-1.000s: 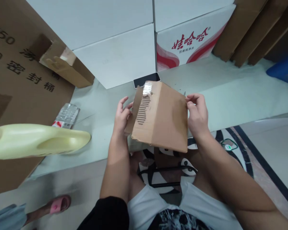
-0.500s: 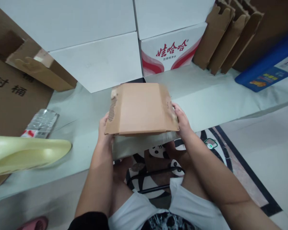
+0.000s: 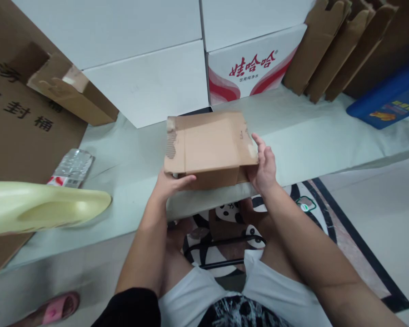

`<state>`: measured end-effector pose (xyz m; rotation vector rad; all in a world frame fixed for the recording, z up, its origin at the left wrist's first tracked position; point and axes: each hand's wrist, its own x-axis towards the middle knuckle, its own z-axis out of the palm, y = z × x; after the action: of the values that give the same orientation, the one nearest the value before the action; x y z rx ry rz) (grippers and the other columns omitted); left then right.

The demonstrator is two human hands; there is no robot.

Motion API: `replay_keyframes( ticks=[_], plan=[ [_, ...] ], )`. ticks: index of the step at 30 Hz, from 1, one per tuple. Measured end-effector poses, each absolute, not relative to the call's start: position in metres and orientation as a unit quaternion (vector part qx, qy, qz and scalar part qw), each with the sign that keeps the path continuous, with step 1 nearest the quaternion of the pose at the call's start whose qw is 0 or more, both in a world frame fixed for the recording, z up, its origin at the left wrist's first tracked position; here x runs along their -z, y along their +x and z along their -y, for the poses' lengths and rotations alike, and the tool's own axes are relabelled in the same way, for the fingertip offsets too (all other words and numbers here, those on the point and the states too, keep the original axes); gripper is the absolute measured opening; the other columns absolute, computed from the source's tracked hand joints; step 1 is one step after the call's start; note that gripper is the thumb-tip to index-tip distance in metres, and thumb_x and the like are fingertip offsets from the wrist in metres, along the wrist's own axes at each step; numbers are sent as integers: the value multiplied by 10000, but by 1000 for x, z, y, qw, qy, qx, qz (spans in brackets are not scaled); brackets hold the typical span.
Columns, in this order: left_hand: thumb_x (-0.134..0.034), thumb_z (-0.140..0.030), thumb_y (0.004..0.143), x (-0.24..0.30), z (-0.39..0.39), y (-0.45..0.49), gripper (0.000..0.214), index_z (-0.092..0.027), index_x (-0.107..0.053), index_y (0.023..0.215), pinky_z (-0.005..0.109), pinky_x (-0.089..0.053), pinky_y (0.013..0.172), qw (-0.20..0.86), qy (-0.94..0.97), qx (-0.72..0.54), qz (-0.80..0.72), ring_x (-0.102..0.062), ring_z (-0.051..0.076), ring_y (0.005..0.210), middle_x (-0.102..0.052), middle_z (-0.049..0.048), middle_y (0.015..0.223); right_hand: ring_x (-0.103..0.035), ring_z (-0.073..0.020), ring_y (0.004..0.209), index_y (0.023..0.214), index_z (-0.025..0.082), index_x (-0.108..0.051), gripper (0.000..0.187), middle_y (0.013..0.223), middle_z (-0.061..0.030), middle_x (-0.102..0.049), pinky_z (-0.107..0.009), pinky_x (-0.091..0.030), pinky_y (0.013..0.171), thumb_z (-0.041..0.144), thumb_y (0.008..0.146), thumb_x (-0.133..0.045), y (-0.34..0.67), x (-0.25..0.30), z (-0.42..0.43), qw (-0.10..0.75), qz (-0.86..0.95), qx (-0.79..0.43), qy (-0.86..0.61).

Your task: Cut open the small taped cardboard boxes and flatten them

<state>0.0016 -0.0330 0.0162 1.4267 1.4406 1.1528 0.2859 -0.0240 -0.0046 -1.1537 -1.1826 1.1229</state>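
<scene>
Cardboard box [image 3: 209,147] flat, long axis left-right

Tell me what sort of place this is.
Most likely a packing or storeroom corner. White cartons and a red-printed carton stand stacked on the table, flattened brown cartons lean at the back right, and the left hand grips a small cardboard box that the right hand steadies.

Both hands [image 3: 170,184] [image 3: 264,165] grip a brown cardboard box [image 3: 209,147].

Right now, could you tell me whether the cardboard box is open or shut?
Shut on top: the cardboard box shows a flat, closed face; underside hidden.
</scene>
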Motion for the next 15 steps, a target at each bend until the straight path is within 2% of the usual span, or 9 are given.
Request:
replay_keyframes(
  ticks=[2, 4, 5, 8, 10, 11, 13, 15],
  plan=[
    [-941, -506, 495, -19, 27, 5, 532, -175, -718, 846, 471, -569, 1015, 355, 542, -479, -593, -700, 350, 1075, -768, 116, 919, -479, -322, 1466, 1574, 272, -274, 1012, 1617, -149, -435, -548, -441, 1157, 918, 802, -376, 285, 5, 25, 522, 556, -425, -487],
    [-904, -519, 551, -21, 24, 6, 488, -161, -701, 813, 400, -592, 893, 324, 523, -499, -611, -712, 311, 967, -749, 96, 856, -486, -337, 1447, 1557, 257, -317, 1071, 1616, -161, -428, -532, -433, 1172, 818, 713, -661, 283, 3, 28, 492, 603, -383, -498],
    [-891, -512, 572, -21, 23, 6, 470, -160, -693, 813, 360, -589, 836, 315, 514, -506, -616, -712, 285, 926, -743, 82, 839, -526, -336, 1403, 1559, 249, -316, 1069, 1592, -169, -454, -523, -456, 1151, 737, 704, -732, 282, 2, 30, 482, 611, -372, -507],
    [-863, -492, 615, -24, 25, 4, 469, -179, -696, 922, 275, -560, 708, 351, 497, -520, -599, -713, 221, 840, -745, 43, 818, -655, -294, 1182, 1587, 257, -246, 973, 1475, -163, -563, -486, -560, 1004, 610, 797, -691, 282, -1, 32, 482, 593, -360, -535],
    [-807, -536, 660, -24, 27, 1, 503, -193, -699, 1012, 264, -535, 616, 423, 471, -530, -564, -717, 217, 768, -739, 37, 777, -655, -288, 1159, 1571, 284, -268, 885, 1465, -143, -567, -478, -569, 964, 596, 830, -638, 284, -3, 31, 498, 590, -336, -539],
    [-765, -565, 680, -24, 27, -1, 515, -193, -702, 1030, 271, -522, 571, 463, 453, -532, -545, -717, 229, 735, -727, 42, 738, -635, -296, 1196, 1528, 294, -338, 815, 1470, -131, -561, -480, -559, 974, 595, 829, -628, 285, -4, 30, 505, 597, -322, -534],
    [-703, -566, 694, -24, 26, -6, 488, -182, -709, 995, 291, -510, 526, 513, 423, -534, -522, -718, 257, 707, -699, 52, 676, -609, -303, 1218, 1342, 286, -515, 608, 1413, -106, -591, -472, -542, 973, 572, 815, -620, 289, -5, 27, 518, 601, -317, -519],
    [-720, -481, 675, -22, 23, -12, 418, -177, -711, 961, 309, -555, 597, 495, 431, -535, -532, -730, 264, 776, -713, 62, 721, -636, -272, 1061, 1127, 268, -586, 419, 1210, -74, -659, -434, -542, 891, 510, 787, -625, 293, -6, 26, 530, 582, -345, -512]
  ],
)
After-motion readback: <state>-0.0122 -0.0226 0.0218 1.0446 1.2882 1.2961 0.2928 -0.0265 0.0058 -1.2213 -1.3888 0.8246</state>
